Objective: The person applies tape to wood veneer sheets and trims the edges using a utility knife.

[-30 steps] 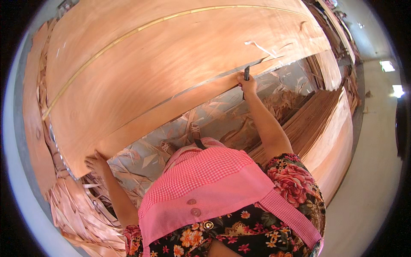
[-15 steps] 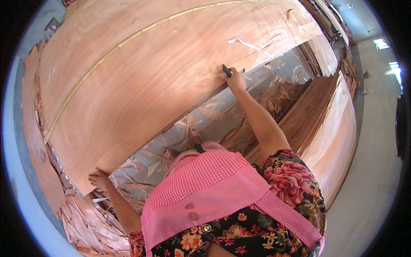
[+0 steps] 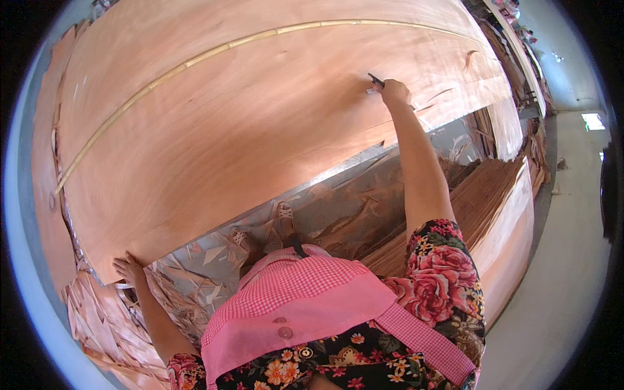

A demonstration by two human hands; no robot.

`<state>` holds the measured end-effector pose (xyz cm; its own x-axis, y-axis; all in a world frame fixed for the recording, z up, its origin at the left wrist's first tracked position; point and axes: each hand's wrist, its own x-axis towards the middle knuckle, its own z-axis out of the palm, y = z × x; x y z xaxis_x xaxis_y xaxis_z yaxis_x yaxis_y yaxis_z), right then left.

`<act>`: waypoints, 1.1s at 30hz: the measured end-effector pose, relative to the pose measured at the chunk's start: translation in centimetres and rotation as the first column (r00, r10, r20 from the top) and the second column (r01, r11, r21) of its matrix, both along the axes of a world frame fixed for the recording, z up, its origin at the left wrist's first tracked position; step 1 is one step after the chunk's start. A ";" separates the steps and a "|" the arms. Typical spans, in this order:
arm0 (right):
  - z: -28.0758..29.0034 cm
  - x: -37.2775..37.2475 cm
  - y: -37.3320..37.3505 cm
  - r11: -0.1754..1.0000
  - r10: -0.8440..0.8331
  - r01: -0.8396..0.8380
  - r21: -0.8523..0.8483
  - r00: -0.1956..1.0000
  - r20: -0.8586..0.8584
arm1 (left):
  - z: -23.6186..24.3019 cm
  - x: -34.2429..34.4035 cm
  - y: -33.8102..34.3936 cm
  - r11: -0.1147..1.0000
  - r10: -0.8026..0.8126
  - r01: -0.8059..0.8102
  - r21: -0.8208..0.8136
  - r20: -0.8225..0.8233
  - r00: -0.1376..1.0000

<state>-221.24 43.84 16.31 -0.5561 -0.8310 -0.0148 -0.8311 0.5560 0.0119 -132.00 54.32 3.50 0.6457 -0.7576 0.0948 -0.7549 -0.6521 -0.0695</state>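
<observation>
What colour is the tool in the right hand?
The tool in the right hand looks black; the head view shows it best.

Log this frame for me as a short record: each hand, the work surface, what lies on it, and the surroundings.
Left hand: fingers spread on the wood sheet near its near-left corner
Right hand: closed around a slim dark tool, above the sheet; exact type unclear
On sheet: long bamboo strip, laid across
Right side: stack of thin sheets
Lower left: heaped wood scraps
</observation>
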 end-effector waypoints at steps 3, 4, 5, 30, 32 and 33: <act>-1.6 -1.5 -2.9 0.973 0.044 -0.018 0.229 0.993 -0.110 | -1.1 1.3 0.1 0.998 -0.062 0.061 0.017 0.030 0.998; -2.1 -1.9 -3.1 0.978 0.149 -0.138 0.155 0.987 -0.059 | -1.1 1.9 0.5 0.956 -0.161 0.095 0.277 0.224 0.961; -2.4 -2.0 -3.4 0.967 0.171 -0.171 0.188 0.985 0.015 | -1.7 1.8 0.7 0.872 -0.152 0.017 0.490 0.237 0.959; 7.9 63.3 10.7 0.809 -0.239 -0.550 0.206 0.013 0.971 | 6.9 12.4 -0.4 0.687 -0.717 0.698 -0.204 -0.035 0.696; 5.0 68.6 9.9 0.778 -0.178 -0.609 0.159 0.029 0.984 | 6.3 13.4 -0.6 0.650 -0.752 0.726 -0.224 -0.055 0.657; 3.9 70.9 9.7 0.777 -0.200 -0.600 0.187 0.047 0.979 | 6.1 13.5 -0.6 0.651 -0.751 0.736 -0.187 -0.016 0.660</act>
<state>-150.29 53.52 20.18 0.4848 -0.5262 -0.6986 -0.3821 0.5910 -0.7104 -118.46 53.72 9.55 -0.1166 -0.9675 0.2243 -0.9887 0.1344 0.0660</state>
